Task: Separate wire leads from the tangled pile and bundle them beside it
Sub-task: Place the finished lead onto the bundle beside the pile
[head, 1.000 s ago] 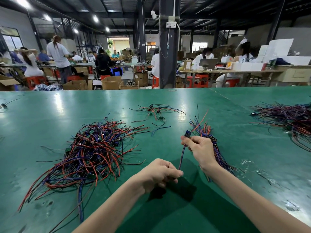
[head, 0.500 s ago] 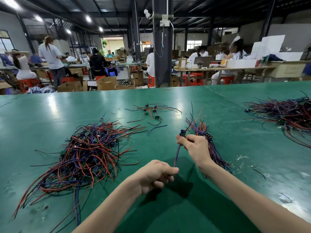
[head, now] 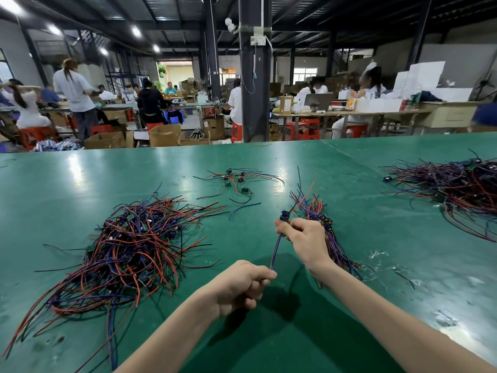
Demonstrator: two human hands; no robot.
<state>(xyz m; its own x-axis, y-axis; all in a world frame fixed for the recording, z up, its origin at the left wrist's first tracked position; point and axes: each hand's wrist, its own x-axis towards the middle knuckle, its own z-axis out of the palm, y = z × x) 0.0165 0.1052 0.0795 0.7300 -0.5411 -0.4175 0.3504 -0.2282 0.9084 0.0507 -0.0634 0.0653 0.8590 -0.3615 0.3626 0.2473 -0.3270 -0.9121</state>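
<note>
Left hand (head: pixel 242 286) pinches the thin blue-and-red wire lead (head: pixel 275 249) by its tail. Right hand (head: pixel 306 238) grips its plug end against the red-and-blue wire bundle (head: pixel 313 208). Best to draw it straight and keep the plugs level.

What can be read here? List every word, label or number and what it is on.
No text is legible anywhere.
Pale label on the brown box on the far table: too blurred.
Print on the cardboard cartons on the floor: none readable.
Marks on the connector of the wire lead that the left hand and right hand pinch: too small.
</note>
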